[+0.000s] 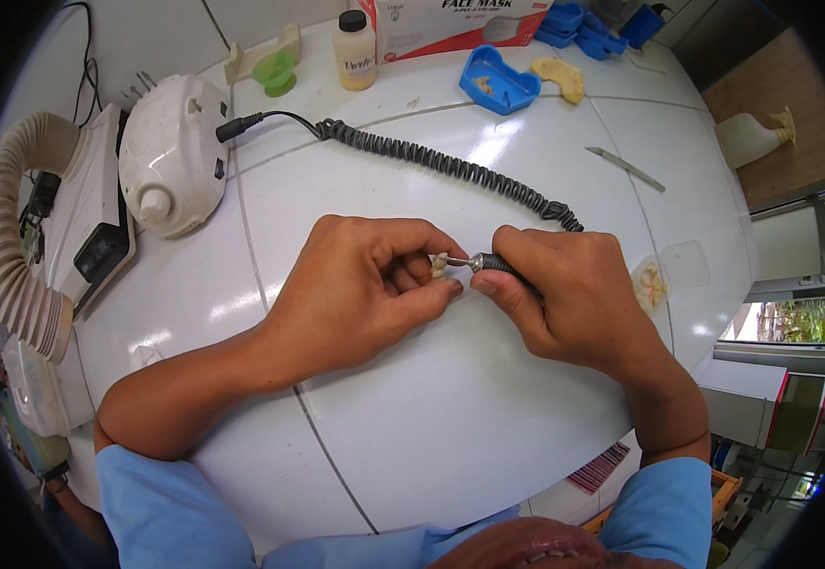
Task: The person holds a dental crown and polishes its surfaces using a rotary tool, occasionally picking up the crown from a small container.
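Observation:
Between the thumb and fingers of my left hand (355, 294) sits a small tooth-coloured dental piece (438, 266), perhaps a crown or bridge, partly hidden by the fingertips. My right hand (574, 299) is wrapped round a rotary handpiece (498, 266) with a black grip and a metal nose. Its thin bur (458, 261) points left and meets the dental piece or comes very near it; contact is too small to tell. Both hands are close together above the white table. A black coiled cord (431, 159) runs from near my right hand to the white motor control box (173, 156).
A ribbed suction hose (14, 209) curves at the left. Along the back stand a green cup (275, 72), a bottle (354, 52), a mask box (460, 27), a blue tray (499, 82) and a yellowish dental cast (558, 78). A knife (626, 169) and small plastic box (650, 284) lie right.

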`<state>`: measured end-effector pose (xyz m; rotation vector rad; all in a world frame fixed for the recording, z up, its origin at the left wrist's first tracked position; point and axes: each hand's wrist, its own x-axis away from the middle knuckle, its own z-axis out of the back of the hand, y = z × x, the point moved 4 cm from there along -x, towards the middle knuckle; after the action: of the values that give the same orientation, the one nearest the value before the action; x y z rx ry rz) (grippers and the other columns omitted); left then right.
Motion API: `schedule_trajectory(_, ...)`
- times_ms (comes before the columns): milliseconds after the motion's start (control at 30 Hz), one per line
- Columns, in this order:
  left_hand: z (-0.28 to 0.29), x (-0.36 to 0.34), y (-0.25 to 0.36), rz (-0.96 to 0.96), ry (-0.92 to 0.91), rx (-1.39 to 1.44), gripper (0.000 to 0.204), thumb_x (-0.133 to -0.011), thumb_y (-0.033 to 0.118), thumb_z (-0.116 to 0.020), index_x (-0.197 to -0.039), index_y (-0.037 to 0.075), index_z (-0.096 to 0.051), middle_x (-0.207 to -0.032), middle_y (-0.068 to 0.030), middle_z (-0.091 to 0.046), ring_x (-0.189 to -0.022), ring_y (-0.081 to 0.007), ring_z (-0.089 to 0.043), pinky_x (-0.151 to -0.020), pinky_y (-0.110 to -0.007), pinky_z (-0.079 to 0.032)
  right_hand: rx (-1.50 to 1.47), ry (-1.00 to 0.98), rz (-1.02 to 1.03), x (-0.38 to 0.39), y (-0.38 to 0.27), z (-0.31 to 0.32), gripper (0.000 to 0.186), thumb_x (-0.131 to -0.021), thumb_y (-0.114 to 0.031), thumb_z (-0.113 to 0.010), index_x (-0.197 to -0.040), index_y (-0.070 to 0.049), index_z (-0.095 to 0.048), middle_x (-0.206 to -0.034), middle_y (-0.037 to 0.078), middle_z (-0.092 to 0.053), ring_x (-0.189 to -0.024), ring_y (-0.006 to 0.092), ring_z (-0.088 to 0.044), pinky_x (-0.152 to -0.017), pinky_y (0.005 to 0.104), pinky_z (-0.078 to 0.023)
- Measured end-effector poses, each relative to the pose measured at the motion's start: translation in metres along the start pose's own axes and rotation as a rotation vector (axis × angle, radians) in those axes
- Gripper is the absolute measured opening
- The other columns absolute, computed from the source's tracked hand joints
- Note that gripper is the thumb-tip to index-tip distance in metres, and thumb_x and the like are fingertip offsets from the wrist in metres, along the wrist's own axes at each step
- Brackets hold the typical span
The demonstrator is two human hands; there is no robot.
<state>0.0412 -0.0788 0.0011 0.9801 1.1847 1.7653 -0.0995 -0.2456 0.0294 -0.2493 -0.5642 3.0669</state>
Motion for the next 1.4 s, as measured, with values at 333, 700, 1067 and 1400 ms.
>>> schedule_trajectory(333,0.0001,0.0,-0.0008,0.002,-0.01,0.018,0.021,-0.102,0.001,-0.083,-0.121,-0.008,-0.081,-0.095,-0.001,-0.081,-0.083,-0.0018,-0.069,-0.075,-0.022,-0.056,0.013,-0.028,-0.009,-0.0006,-0.002,0.0018,0.035,-0.11,-0.039,-0.073,-0.093,-0.009,-0.067,-0.072,0.008,-0.07,-0.061,0.0331,-0.069,-0.053,0.0469,-0.05)
schedule_trajectory(700,-0.0004,0.0001,-0.0003,0.005,-0.012,0.01,0.02,-0.103,0.002,-0.083,-0.121,-0.008,-0.081,-0.097,-0.0013,-0.081,-0.085,-0.0023,-0.07,-0.076,-0.022,-0.057,0.01,-0.008,-0.008,0.0001,-0.0007,-0.0003,0.034,-0.11,-0.039,-0.074,-0.094,-0.01,-0.067,-0.073,0.007,-0.07,-0.06,0.0326,-0.069,-0.054,0.0466,-0.05)
schedule_trajectory(1067,0.0011,0.0012,0.0031,-0.051,-0.012,-0.018,0.026,-0.104,0.005,-0.085,-0.127,-0.007,-0.081,-0.093,-0.0009,-0.08,-0.082,-0.0026,-0.068,-0.074,-0.023,-0.055,0.018,-0.051,-0.004,0.0,-0.0012,0.0011,0.033,-0.11,-0.039,-0.074,-0.095,-0.01,-0.068,-0.074,0.007,-0.071,-0.061,0.0325,-0.07,-0.053,0.0466,-0.05)
schedule_trajectory(1400,0.0002,0.0017,0.0034,-0.081,-0.045,-0.023,0.032,-0.105,0.006,-0.083,-0.134,-0.005,-0.079,-0.091,-0.0059,-0.081,-0.081,-0.0074,-0.072,-0.075,-0.026,-0.056,0.02,-0.025,-0.014,0.0002,-0.002,0.0006,0.032,-0.109,-0.039,-0.075,-0.097,-0.01,-0.068,-0.075,0.008,-0.071,-0.063,0.0335,-0.071,-0.055,0.047,-0.052)
